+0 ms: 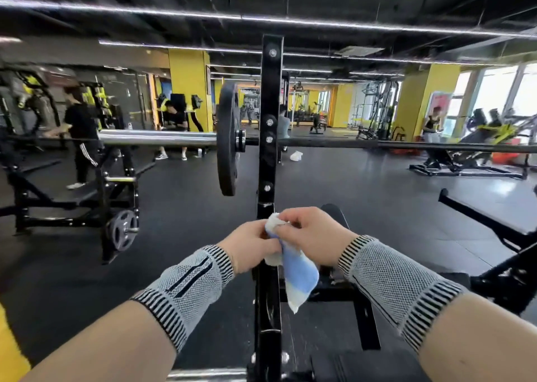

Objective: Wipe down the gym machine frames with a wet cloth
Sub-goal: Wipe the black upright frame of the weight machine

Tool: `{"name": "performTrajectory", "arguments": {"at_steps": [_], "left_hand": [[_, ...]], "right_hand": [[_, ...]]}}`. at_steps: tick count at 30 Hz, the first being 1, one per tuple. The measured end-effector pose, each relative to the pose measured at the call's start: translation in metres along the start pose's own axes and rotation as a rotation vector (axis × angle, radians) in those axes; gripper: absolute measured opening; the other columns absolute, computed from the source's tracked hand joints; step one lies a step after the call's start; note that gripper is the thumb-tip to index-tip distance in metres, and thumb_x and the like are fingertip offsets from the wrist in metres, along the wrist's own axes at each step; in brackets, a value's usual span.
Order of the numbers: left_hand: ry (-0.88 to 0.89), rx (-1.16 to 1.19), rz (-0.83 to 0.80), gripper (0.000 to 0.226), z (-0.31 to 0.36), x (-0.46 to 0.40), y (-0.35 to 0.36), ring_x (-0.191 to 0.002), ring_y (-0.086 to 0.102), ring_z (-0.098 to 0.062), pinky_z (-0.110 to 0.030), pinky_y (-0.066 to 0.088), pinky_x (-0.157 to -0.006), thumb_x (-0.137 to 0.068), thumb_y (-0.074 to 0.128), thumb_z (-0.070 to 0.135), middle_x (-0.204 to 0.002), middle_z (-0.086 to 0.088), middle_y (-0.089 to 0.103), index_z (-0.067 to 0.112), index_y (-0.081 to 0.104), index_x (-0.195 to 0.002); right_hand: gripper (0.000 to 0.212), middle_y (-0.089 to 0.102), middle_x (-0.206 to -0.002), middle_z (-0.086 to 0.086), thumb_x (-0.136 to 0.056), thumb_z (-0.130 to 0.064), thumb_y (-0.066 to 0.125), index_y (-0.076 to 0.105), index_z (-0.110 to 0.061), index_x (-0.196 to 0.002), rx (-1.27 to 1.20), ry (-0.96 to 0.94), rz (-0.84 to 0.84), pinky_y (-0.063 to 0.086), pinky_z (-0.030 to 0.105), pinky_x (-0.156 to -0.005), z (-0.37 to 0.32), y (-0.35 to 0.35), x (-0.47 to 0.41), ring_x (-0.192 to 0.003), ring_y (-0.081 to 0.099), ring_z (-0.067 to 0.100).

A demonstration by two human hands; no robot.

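Note:
A blue and white cloth (299,277) hangs between both hands in front of the black upright post (270,120) of a barbell rack. My left hand (250,246) pinches the cloth's upper left part. My right hand (312,236) grips its bunched top with curled fingers. Both hands sit low against the post, just under a bolted joint. A barbell (157,137) with a black weight plate (228,140) rests across the post at mid height. The cloth's loose end dangles to the right of the post.
A black bench pad (334,210) lies just behind my hands. Another black rack with a small plate (122,230) stands at left. Black frame bars (488,222) run at right. Several people stand at the back left and right. Dark rubber floor lies around.

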State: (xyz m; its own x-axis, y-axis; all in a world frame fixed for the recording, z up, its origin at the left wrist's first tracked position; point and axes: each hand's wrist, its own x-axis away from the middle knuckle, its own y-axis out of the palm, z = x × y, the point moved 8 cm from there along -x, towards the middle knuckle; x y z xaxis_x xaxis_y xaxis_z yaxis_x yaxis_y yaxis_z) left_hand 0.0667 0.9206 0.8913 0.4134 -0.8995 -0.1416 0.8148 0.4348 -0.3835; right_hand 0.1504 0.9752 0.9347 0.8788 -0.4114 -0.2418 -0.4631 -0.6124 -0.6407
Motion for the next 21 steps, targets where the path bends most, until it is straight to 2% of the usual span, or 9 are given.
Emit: {"name": "performTrajectory", "arguments": {"at_steps": [2,4,6,8,12,14,16,19,21], "left_hand": [[-0.008,0.040,-0.007,0.038,0.003,-0.019,-0.010,-0.088,0.063,-0.011,-0.031,0.051,-0.084,-0.061,0.062,0.018,-0.090,0.001,0.070,0.018,0.067,-0.099],[-0.025,0.077,0.003,0.042,0.003,-0.037,-0.019,-0.085,0.063,-0.006,-0.022,0.049,-0.076,-0.060,0.063,0.017,-0.090,0.005,0.069,0.019,0.067,-0.101],[-0.052,0.090,-0.009,0.040,0.003,-0.053,-0.022,-0.082,0.063,-0.001,-0.014,0.047,-0.071,-0.061,0.069,0.019,-0.089,0.008,0.070,0.019,0.066,-0.101],[-0.079,0.057,-0.019,0.045,0.004,-0.071,-0.021,-0.092,0.066,-0.005,-0.020,0.050,-0.083,-0.058,0.077,0.031,-0.096,0.007,0.072,0.020,0.067,-0.101],[-0.149,0.099,0.198,0.015,0.019,-0.111,-0.024,-0.097,0.063,-0.018,-0.037,0.048,-0.096,-0.088,0.067,0.022,-0.107,-0.008,0.069,0.013,0.067,-0.099],[-0.158,0.141,0.326,0.017,0.033,-0.129,-0.028,-0.104,0.063,-0.027,-0.043,0.046,-0.099,-0.096,0.055,0.012,-0.115,-0.018,0.067,0.004,0.066,-0.106],[-0.149,0.128,0.388,0.020,0.052,-0.143,-0.030,-0.111,0.063,-0.029,-0.043,0.048,-0.099,-0.095,0.053,0.006,-0.113,-0.018,0.069,0.003,0.067,-0.109],[-0.160,0.084,0.457,0.021,0.083,-0.156,-0.035,-0.080,0.068,-0.021,-0.026,0.052,-0.069,-0.090,0.051,-0.003,-0.088,-0.010,0.072,0.006,0.070,-0.090],[-0.185,-0.024,0.578,0.018,0.103,-0.162,-0.041,-0.071,0.058,-0.022,-0.030,0.044,-0.065,-0.087,0.052,0.002,-0.076,-0.012,0.062,0.007,0.065,-0.075]], "right_hand": [[0.012,0.050,-0.063,-0.006,-0.087,-0.031,0.060,0.066,-0.021,-0.091,-0.038,0.018,-0.106,0.039,0.018,-0.056,0.003,-0.006,-0.023,-0.057,0.043,0.009],[0.022,0.050,-0.066,-0.008,-0.086,-0.023,0.058,0.063,-0.025,-0.107,-0.028,0.020,-0.227,0.039,0.016,-0.053,0.009,-0.010,-0.049,-0.056,0.043,0.007],[0.030,0.056,-0.072,-0.006,-0.083,-0.033,0.060,0.066,-0.024,-0.110,0.054,-0.031,-0.308,0.043,0.017,-0.057,0.011,-0.017,-0.072,-0.061,0.048,0.006],[0.036,0.060,-0.074,-0.006,-0.072,-0.041,0.060,0.071,-0.021,-0.101,0.171,-0.140,-0.353,0.045,0.022,-0.064,0.010,-0.030,-0.095,-0.066,0.051,0.007],[0.016,0.053,-0.071,-0.011,-0.079,-0.009,0.063,0.065,-0.014,-0.095,0.370,-0.419,-0.218,0.040,0.019,-0.062,0.006,-0.074,-0.141,-0.068,0.049,0.008],[0.024,0.057,-0.087,-0.010,-0.079,-0.012,0.066,0.060,-0.018,-0.101,0.280,-0.466,-0.131,0.042,0.021,-0.070,0.012,-0.103,-0.162,-0.076,0.051,0.007],[0.042,0.057,-0.108,-0.010,-0.082,-0.017,0.069,0.053,-0.022,-0.120,0.099,-0.424,-0.269,0.043,0.019,-0.073,0.026,-0.116,-0.179,-0.076,0.051,-0.003],[0.024,0.055,-0.077,-0.011,-0.086,-0.013,0.065,0.058,-0.020,-0.108,-0.034,-0.396,-0.570,0.041,0.016,-0.056,0.038,-0.121,-0.186,-0.058,0.047,-0.003],[0.006,0.047,-0.062,-0.006,-0.084,-0.013,0.066,0.061,-0.011,-0.087,-0.083,-0.417,-0.507,0.035,0.016,-0.048,0.044,-0.131,-0.194,-0.047,0.041,0.000]]}}
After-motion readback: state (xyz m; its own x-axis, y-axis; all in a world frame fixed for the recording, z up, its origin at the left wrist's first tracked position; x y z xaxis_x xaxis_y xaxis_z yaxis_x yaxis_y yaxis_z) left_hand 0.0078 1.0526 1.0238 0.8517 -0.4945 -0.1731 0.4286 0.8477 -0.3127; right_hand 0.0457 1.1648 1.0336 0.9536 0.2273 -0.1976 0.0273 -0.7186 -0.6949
